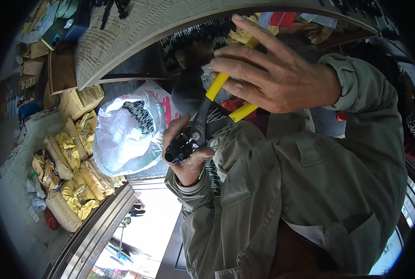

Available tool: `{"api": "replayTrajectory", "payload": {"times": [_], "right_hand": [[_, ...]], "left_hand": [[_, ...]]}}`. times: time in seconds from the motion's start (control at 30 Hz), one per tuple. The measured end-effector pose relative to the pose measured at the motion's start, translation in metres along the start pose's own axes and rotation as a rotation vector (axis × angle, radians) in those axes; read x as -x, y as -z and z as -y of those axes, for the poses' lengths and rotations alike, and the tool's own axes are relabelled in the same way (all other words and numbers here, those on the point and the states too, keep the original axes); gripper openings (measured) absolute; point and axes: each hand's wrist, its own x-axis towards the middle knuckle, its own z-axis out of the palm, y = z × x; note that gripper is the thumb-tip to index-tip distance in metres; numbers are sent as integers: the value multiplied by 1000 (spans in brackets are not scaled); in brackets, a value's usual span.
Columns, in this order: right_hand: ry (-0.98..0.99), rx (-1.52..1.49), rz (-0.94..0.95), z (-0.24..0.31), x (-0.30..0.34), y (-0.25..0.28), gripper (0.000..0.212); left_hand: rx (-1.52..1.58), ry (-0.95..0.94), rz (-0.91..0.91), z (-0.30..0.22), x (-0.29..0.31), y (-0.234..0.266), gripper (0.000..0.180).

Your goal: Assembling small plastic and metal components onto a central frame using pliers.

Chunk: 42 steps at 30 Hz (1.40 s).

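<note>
My right hand (272, 74) is on the yellow-handled pliers (199, 125), fingers stretched across the handles, which are spread apart. The dark jaws point down toward my left hand (186, 169). That hand is closed around a cluster of small black parts (182, 149), one with a round, hollow-looking end. The pliers' pivot lies right against this cluster, and the jaw tips are hidden among the parts. Several thin pale-tipped strands (214, 179) show beside my left hand, against my green-grey jacket (249, 172).
Left of my hands stands an open white plastic bag (107, 144) with black-and-white pieces inside. Brown and yellow wrapped packages (70, 160) are piled farther left. A textured board (124, 42) curves across the top, with more dark pieces beneath it. A metal door track (93, 228) runs lower left.
</note>
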Motion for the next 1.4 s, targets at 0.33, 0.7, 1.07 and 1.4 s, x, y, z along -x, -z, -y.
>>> {"api": "replayTrajectory", "payload": {"times": [0.33,0.7,1.07,1.4], "right_hand": [[69,58,166,0,-2,9,15],[10,-679,484,-21,-9,13,25],[-255,-1292,952,-35,-36,31,28],[-183,-1164,650,0,-3,-2,25]], "left_hand": [[-15,-140,36,5,-7,3,70],[-56,-126,67,4,-8,3,65],[125,-33,102,7,2,5,60],[83,-131,130,14,-1,9,58]]}}
